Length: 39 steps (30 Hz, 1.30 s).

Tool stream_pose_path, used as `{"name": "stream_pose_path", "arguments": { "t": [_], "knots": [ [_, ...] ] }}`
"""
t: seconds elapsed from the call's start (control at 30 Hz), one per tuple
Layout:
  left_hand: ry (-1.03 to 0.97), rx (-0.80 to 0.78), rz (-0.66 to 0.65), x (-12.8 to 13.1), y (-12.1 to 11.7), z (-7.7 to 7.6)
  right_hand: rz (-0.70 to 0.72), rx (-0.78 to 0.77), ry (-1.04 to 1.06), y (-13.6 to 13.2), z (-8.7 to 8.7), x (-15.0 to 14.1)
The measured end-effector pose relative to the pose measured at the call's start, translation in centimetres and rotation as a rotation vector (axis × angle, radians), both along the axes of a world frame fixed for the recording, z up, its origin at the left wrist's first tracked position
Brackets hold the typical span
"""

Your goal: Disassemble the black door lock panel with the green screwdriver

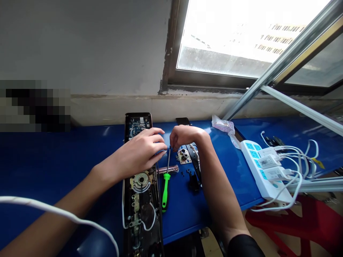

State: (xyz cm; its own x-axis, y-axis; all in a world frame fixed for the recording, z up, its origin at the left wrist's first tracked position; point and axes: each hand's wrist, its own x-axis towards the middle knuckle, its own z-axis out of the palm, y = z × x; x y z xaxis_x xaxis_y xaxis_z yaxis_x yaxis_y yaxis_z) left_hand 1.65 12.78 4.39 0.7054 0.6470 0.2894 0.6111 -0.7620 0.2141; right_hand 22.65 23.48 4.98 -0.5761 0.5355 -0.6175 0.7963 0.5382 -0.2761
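Observation:
A long black housing (142,217), which looks like an opened electronic door lock, lies lengthwise with its circuit board (139,123) and metal mechanism (141,180) exposed. My left hand (144,148) rests across its middle, fingers stretched out toward the right edge and hiding part of the inside. To the right, my right hand (182,136) is bent down with its fingers pressed together just above the screwdriver's tip; whatever they hold is hidden. The green-handled screwdriver (165,189) lies beside the housing. Near the right hand are a small square board (184,156) and several tiny screws (188,172).
A clear tube (168,169) lies beneath the screwdriver's shaft. My right forearm partly covers a black strip with wires. A white power strip (264,171) with plugged-in adapters is on the right, near a plastic bag (223,124). A white cable (61,213) crosses in front of my left forearm.

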Motion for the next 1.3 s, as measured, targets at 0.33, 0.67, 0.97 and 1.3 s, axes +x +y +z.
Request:
{"name": "stream_pose_path", "arguments": {
  "t": [0.33,0.67,0.97,1.3],
  "knots": [
    [0.019,0.024,-0.002,-0.3,0.2,-0.2,0.028,-0.065,-0.023,0.7,-1.1,-0.5],
    [0.022,0.035,-0.015,-0.3,0.2,-0.1,0.017,-0.020,-0.083,1.4,-2.3,-0.6],
    [0.012,0.025,-0.013,-0.3,0.2,-0.1,0.009,0.004,-0.122,1.1,-2.2,-0.8],
    [-0.004,0.010,-0.023,-0.3,0.2,0.0,-0.011,-0.015,-0.090,0.9,-1.8,-0.8]
  ]
}}
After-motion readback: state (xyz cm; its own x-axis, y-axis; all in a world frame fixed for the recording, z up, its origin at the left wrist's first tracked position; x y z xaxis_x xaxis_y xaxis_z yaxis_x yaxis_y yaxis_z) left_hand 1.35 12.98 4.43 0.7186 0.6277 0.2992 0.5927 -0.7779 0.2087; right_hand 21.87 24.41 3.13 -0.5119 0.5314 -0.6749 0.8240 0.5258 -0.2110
